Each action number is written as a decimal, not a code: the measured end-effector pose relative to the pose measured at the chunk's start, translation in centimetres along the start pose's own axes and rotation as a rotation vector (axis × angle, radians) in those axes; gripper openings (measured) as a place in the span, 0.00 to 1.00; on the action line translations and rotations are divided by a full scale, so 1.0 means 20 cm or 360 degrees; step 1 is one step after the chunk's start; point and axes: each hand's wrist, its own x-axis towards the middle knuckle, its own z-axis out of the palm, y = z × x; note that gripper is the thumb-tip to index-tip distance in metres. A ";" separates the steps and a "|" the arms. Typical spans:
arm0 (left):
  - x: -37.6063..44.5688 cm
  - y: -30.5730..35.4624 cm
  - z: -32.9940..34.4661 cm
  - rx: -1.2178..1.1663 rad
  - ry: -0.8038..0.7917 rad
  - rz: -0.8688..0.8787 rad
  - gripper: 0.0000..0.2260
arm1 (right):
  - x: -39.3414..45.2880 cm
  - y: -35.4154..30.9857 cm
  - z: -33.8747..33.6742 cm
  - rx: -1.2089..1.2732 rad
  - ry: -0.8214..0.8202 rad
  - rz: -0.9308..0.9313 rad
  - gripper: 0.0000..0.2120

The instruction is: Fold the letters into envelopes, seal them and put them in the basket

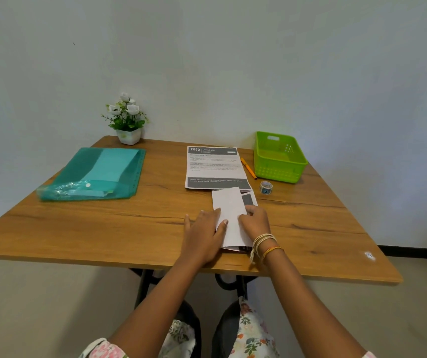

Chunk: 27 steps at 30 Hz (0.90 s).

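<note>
- Both hands are pressing a folded letter on the table: left hand lying flat, fingers straight.
- Right hand is curling its fingers, pinching the fold's edge.

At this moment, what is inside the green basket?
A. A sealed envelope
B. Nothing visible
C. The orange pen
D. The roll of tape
B: the green basket shows only its bare floor; the roll of tape and the orange pen lie on the table beside it.
</note>
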 end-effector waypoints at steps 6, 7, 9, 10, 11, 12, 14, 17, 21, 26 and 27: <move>0.00 -0.01 -0.04 -0.0582 0.0172 -0.0187 0.16 | -0.03 0.03 0.06 -0.0593 0.0044 -0.0047 0.18; 0.00 -0.01 -0.04 -0.0596 0.0183 -0.0194 0.16 | -0.04 0.03 0.07 -0.0651 0.0057 -0.0069 0.19; 0.00 -0.01 -0.03 -0.0600 0.0194 -0.0199 0.16 | -0.06 0.03 0.07 -0.0739 0.0095 -0.0122 0.21; 0.00 -0.01 -0.02 -0.0607 0.0197 -0.0207 0.16 | -0.06 0.04 0.07 -0.0762 0.0112 -0.0145 0.21; 0.00 -0.02 -0.02 -0.0619 0.0202 -0.0215 0.16 | -0.06 0.04 0.07 -0.0768 0.0113 -0.0156 0.21; 0.01 -0.02 -0.01 -0.0641 0.0213 -0.0220 0.16 | -0.06 0.05 0.07 -0.0762 0.0099 -0.0164 0.21; 0.01 -0.03 -0.01 -0.0704 0.0256 -0.0224 0.15 | -0.05 0.05 0.06 -0.0750 0.0063 -0.0194 0.21; 0.01 -0.03 -0.03 -0.0833 0.0332 -0.0214 0.15 | -0.06 0.03 0.04 -0.0664 -0.0103 -0.0267 0.22; 0.00 -0.03 -0.04 -0.1054 0.0365 -0.0179 0.16 | -0.09 -0.05 0.02 -0.0509 -0.0600 -0.0234 0.32; 0.00 -0.04 -0.04 -0.1050 0.0339 -0.0119 0.17 | -0.09 -0.09 -0.02 -0.0472 -0.0720 -0.0216 0.36; -0.01 -0.04 -0.04 -0.1018 0.0338 -0.0085 0.17 | -0.08 -0.10 -0.04 -0.0397 -0.0709 -0.0225 0.31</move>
